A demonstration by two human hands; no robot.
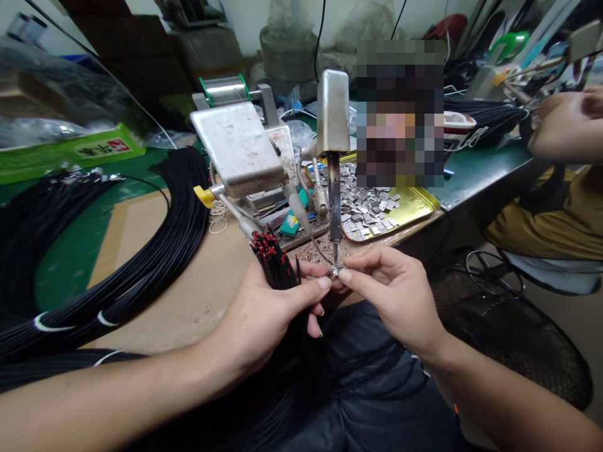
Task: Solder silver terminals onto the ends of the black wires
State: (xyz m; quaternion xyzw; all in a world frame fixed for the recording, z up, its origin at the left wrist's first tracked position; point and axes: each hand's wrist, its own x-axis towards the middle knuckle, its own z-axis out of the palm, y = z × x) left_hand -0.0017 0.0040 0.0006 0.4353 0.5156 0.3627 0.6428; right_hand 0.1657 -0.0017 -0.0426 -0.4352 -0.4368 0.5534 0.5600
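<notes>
My left hand (282, 298) is closed around a bundle of black cables (276, 260) with red-tipped ends. Its thumb and forefinger reach toward a small metal piece (335, 271), which my right hand (393, 285) pinches between thumb and fingers. Directly above that piece, the tip of an upright soldering iron (334, 207) comes down at or very near it. A thin solder feed tube (301, 210) slants in to the same spot from the left. Whether a cable end sits against the metal piece is hidden by my fingers.
A yellow tray (421, 204) holds many small metal plates (372, 207). Bundled black cables (183, 220) curve across the left of the table. A solder spool (225, 90) sits behind the machine. A black fan (509, 333) stands low right, below a co-worker's hand (565, 122).
</notes>
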